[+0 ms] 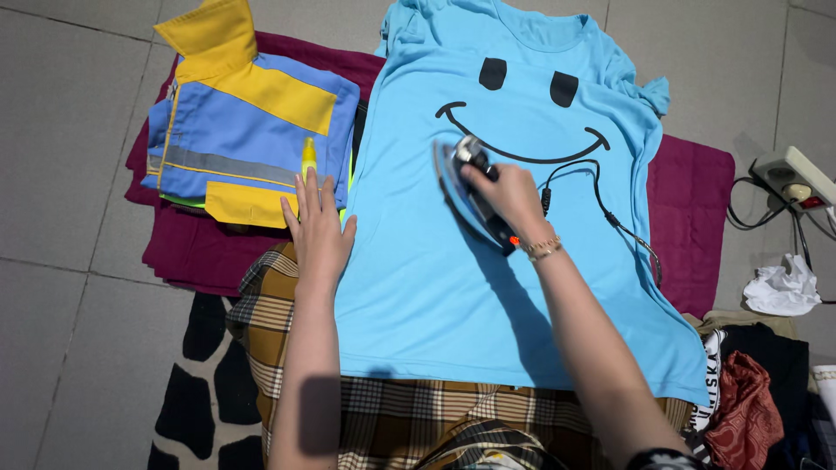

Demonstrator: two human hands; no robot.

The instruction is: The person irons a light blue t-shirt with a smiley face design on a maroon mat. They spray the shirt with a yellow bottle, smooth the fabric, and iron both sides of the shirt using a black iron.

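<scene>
Both bare forearms are extended forward from the lower edge of the view, roughly parallel. The left hand is laid flat, palm down, with the fingers stretched forward and slightly spread and the thumb angled out toward the right hand. The right hand, just ahead of the left, is curled closed in a grip, knuckles up. Thin bracelets are worn at the right wrist.

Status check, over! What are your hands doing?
Right hand grips iron on blue shirt. Left hand flat at shirt edge. Cord lies across shirt.
</scene>
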